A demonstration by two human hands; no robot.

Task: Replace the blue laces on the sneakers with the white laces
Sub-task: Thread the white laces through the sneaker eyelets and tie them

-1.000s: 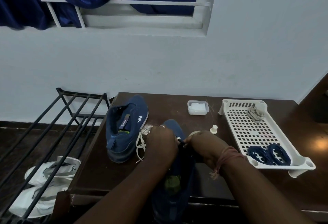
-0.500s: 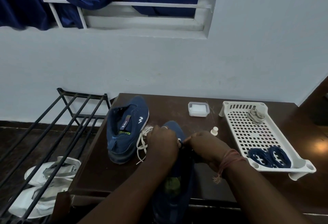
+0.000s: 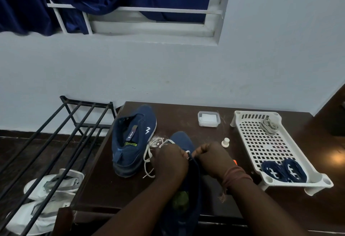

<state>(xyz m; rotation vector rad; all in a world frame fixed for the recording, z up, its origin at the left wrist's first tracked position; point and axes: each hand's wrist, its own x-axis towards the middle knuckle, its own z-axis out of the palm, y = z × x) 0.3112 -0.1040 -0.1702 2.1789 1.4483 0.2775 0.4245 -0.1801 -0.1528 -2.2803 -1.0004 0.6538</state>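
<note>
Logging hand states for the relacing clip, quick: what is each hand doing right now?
Left hand: fingers curled on the near sneaker, apparently gripping the white lace.
Right hand: fingers curled, pinching at the sneaker's eyelets; what it pinches is hidden.

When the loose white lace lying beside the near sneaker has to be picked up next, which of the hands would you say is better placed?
Left, probably. The left hand is right beside the white lace, which trails on its side of the near sneaker; the right hand would need to cross over.
</note>
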